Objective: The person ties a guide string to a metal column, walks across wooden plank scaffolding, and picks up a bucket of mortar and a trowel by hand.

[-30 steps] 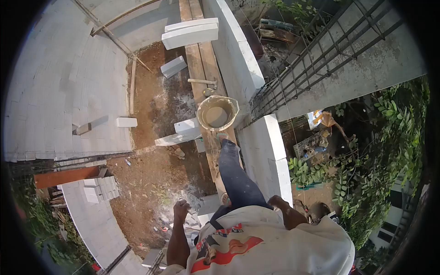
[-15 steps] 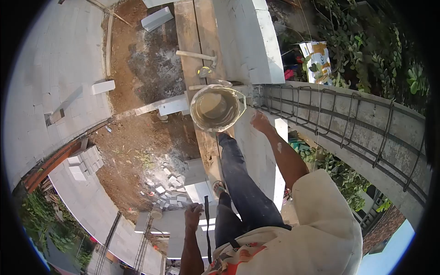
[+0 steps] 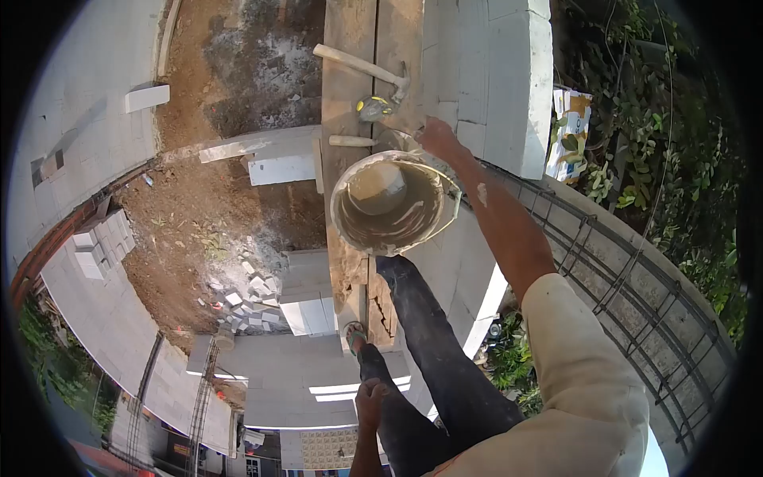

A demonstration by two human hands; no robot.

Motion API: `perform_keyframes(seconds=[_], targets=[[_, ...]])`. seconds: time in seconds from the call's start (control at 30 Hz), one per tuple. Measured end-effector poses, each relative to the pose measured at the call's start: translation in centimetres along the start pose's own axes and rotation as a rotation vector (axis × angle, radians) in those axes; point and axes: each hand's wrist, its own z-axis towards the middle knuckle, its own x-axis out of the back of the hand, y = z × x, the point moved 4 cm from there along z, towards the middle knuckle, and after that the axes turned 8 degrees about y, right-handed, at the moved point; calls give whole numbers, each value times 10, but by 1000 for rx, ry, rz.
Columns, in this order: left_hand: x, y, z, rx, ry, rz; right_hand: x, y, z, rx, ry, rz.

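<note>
My right hand point(image 3: 439, 139) reaches past the bucket's far rim, fingers slightly apart and seemingly empty. Close to its fingertips lies a tool with a wooden handle point(image 3: 350, 141), its other end partly hidden by the bucket. The mortar-smeared bucket point(image 3: 429, 215) stands on the wooden planks, a pale mix at its bottom and its wire handle leaning right. Beyond are a wooden-handled hammer point(image 3: 359, 65) and a grey-and-yellow round item point(image 3: 375, 107), perhaps a tape measure. Low beside my leg, my left hand point(image 3: 371, 400) is loosely curled, with nothing visible in it.
I am up on narrow planks point(image 3: 347, 274) along a light block wall point(image 3: 497, 95). To the right, a rebar cage point(image 3: 588, 238) runs along a concrete beam. Below left are bare soil, a pile of broken blocks point(image 3: 250, 294) and stacked blocks point(image 3: 103, 242).
My right hand has moved from the bucket's right side to beyond its far rim, near the wooden-handled tool. My left hand is now beside my leg. The view has shifted and come closer to the planks.
</note>
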Motion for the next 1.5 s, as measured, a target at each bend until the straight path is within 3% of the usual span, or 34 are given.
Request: perform_keyframes(seconds=[0.07,0.2,0.27,0.5,0.57,0.7,0.8,0.9,1.0,1.13,1.17,1.27,1.37,1.5], targets=[[-17,-18,6,117,20,-49,-39,-17,31,134,-137,-209],[-49,-39,15,200,-27,-76,-91,-77,52,349,-321,-175],[-62,-54,15,214,-18,-103,-129,-94,64,455,-394,-554],[-94,-55,16,259,28,-281,-196,-134,52,547,-353,-729],[-100,-48,15,266,33,-281,-194,-134,51,581,-270,-662],[-105,-20,14,249,19,-290,-173,-116,57,540,-347,-678],[-103,9,15,131,27,-245,-123,-109,47,730,-326,-755],[-102,15,15,119,-5,-256,-32,-114,22,569,-172,-717],[-96,34,10,74,-25,-244,68,-88,-8,460,144,-506],[-77,31,8,8,-48,-192,183,-48,-102,-95,120,53],[-72,32,5,2,-48,-170,193,-37,-130,-141,17,135],[-56,34,-1,-16,-50,-109,162,14,-205,-214,-210,367],[-39,26,0,-10,-31,-102,106,53,-262,-490,-449,222],[-4,10,-1,-38,10,-187,38,110,-255,-533,-188,364]])
